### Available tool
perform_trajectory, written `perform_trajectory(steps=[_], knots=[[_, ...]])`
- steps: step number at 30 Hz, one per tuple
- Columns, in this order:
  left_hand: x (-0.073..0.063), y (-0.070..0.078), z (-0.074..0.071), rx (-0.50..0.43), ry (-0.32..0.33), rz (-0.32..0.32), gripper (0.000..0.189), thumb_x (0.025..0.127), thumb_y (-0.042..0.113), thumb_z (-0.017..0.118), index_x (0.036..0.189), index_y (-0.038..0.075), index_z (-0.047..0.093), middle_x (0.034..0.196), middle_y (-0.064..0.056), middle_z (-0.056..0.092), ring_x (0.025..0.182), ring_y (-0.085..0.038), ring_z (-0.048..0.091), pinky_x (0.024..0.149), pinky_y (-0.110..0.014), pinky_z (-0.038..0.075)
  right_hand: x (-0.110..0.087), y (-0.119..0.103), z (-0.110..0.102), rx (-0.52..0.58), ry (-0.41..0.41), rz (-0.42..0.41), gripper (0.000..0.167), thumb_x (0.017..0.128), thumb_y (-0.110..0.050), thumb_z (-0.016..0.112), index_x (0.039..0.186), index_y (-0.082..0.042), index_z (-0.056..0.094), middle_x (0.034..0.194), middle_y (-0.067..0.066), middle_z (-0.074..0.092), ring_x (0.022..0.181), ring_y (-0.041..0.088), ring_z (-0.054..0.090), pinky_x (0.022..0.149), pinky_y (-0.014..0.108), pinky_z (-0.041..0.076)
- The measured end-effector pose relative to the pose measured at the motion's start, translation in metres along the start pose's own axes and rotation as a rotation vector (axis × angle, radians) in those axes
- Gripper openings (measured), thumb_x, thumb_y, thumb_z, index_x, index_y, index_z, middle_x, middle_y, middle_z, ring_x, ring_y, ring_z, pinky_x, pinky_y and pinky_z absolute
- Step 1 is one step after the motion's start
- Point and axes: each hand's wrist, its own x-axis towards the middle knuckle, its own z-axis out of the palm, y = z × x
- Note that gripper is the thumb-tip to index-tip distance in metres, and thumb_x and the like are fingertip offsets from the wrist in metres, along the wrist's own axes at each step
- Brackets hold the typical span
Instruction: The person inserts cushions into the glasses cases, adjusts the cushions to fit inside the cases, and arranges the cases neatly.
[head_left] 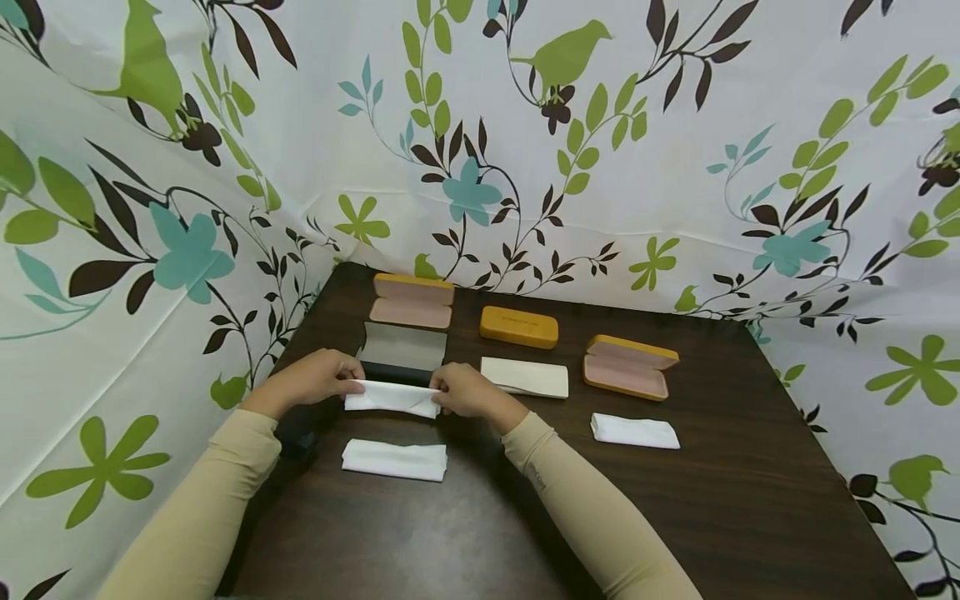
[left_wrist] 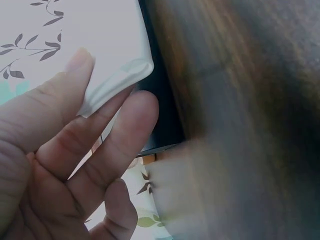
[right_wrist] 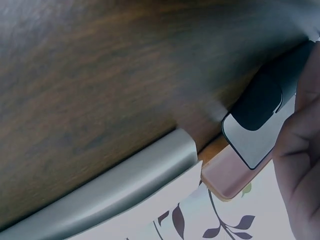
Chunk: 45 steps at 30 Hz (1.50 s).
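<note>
The left hand [head_left: 322, 377] pinches one end of a white folded cloth [head_left: 393, 397]; in the left wrist view, the thumb lies on one face of it and the fingers are behind. The right hand [head_left: 463, 390] grips the opposite end of the same cloth with thumb and fingers. So the cloth is located between the two hands, stretched from one to the other, with its lower edge a little curved. If it touches the desk [head_left: 720, 517], I cannot tell.

Just beyond the held cloth lies an open grey-and-black pouch [head_left: 405, 346], its grey flap spread toward the back. On the near side of the hands, a second folded cloth [head_left: 394, 460] lies flat on the desk. To the right of the right hand there is a cream pouch [head_left: 525, 377], and behind it a closed orange glasses case [head_left: 519, 326]. Behind the grey-and-black pouch stands an open orange case [head_left: 411, 312] with pink lining. More to the right is another open case [head_left: 626, 371], also pink inside, and nearer than it lies a third folded cloth [head_left: 635, 431]. Around the desk hangs a white fabric [head_left: 645, 150] printed with birds and leaves.
</note>
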Motion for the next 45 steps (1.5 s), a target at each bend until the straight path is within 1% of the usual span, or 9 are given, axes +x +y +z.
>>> perform_trajectory(steps=[5, 9, 13, 21, 26, 29, 34, 42, 45], knots=[[0.001, 0.000, -0.001, -0.005, 0.005, -0.001, 0.010, 0.094, 0.015, 0.073, 0.085, 0.014, 0.070, 0.069, 0.008, 0.058, 0.065, -0.012, 0.048, 0.058, -0.029, 0.042, 0.001, 0.002, -0.001, 0.000, 0.009, -0.007, 0.004, 0.098, -0.005, 0.066, 0.095, -0.005, 0.068, 0.080, 0.003, 0.068, 0.063, 0.011, 0.066, 0.055, 0.021, 0.048], [0.006, 0.001, -0.001, -0.004, 0.011, 0.016, 0.008, 0.095, 0.017, 0.073, 0.087, 0.014, 0.072, 0.070, 0.008, 0.058, 0.065, -0.011, 0.048, 0.058, -0.029, 0.041, 0.001, 0.004, -0.002, 0.001, 0.024, 0.005, 0.005, 0.098, -0.005, 0.067, 0.093, -0.006, 0.067, 0.078, 0.003, 0.069, 0.066, 0.017, 0.069, 0.055, 0.021, 0.046], [0.008, 0.001, -0.001, 0.010, 0.027, 0.006, 0.007, 0.094, 0.016, 0.074, 0.088, 0.013, 0.073, 0.071, 0.008, 0.060, 0.065, -0.011, 0.048, 0.058, -0.028, 0.042, 0.001, 0.003, -0.003, 0.026, 0.029, -0.006, 0.005, 0.098, -0.003, 0.066, 0.093, -0.004, 0.067, 0.077, 0.004, 0.069, 0.070, 0.024, 0.072, 0.054, 0.020, 0.045], [0.011, -0.001, 0.001, 0.000, 0.028, -0.024, 0.006, 0.093, 0.016, 0.074, 0.087, 0.013, 0.074, 0.071, 0.007, 0.060, 0.065, -0.012, 0.048, 0.058, -0.028, 0.042, 0.002, 0.006, -0.002, 0.026, 0.037, 0.010, 0.009, 0.097, -0.004, 0.067, 0.089, -0.006, 0.066, 0.076, 0.003, 0.068, 0.069, 0.022, 0.071, 0.053, 0.020, 0.046], [0.015, -0.003, 0.000, 0.006, 0.054, -0.002, 0.008, 0.093, 0.015, 0.074, 0.086, 0.013, 0.073, 0.069, 0.007, 0.059, 0.064, -0.012, 0.048, 0.057, -0.028, 0.041, 0.002, 0.008, -0.006, 0.052, 0.047, 0.019, 0.010, 0.098, -0.003, 0.066, 0.088, -0.005, 0.066, 0.078, 0.004, 0.067, 0.071, 0.025, 0.072, 0.053, 0.021, 0.046], [0.013, -0.004, -0.003, 0.005, 0.061, 0.005, 0.008, 0.093, 0.015, 0.074, 0.086, 0.013, 0.072, 0.071, 0.008, 0.064, 0.065, -0.011, 0.051, 0.058, -0.028, 0.044, 0.005, 0.006, -0.007, 0.061, 0.048, 0.018, 0.009, 0.098, -0.003, 0.066, 0.089, -0.005, 0.066, 0.078, 0.004, 0.067, 0.073, 0.027, 0.072, 0.053, 0.021, 0.046], [0.008, -0.007, -0.005, 0.000, 0.063, 0.008, 0.007, 0.093, 0.015, 0.074, 0.087, 0.011, 0.073, 0.075, 0.007, 0.068, 0.067, -0.010, 0.056, 0.060, -0.029, 0.047, 0.009, 0.002, -0.003, 0.071, 0.045, 0.019, 0.009, 0.098, -0.004, 0.066, 0.089, -0.005, 0.065, 0.078, 0.003, 0.065, 0.072, 0.025, 0.072, 0.053, 0.021, 0.047], [0.015, -0.010, -0.004, -0.003, 0.101, 0.010, 0.006, 0.092, 0.014, 0.075, 0.088, 0.011, 0.074, 0.079, 0.005, 0.070, 0.069, -0.010, 0.056, 0.061, -0.028, 0.047, 0.011, 0.005, -0.004, 0.065, 0.059, 0.036, 0.007, 0.098, -0.004, 0.066, 0.092, -0.005, 0.066, 0.080, 0.004, 0.066, 0.069, 0.021, 0.071, 0.054, 0.022, 0.048], [0.017, -0.010, -0.005, -0.009, 0.110, -0.004, 0.005, 0.092, 0.012, 0.075, 0.088, 0.010, 0.074, 0.080, 0.003, 0.071, 0.070, -0.012, 0.058, 0.062, -0.030, 0.048, 0.012, 0.005, -0.006, 0.061, 0.059, 0.042, 0.006, 0.099, -0.005, 0.065, 0.093, -0.005, 0.066, 0.081, 0.004, 0.067, 0.070, 0.021, 0.071, 0.054, 0.021, 0.048]])
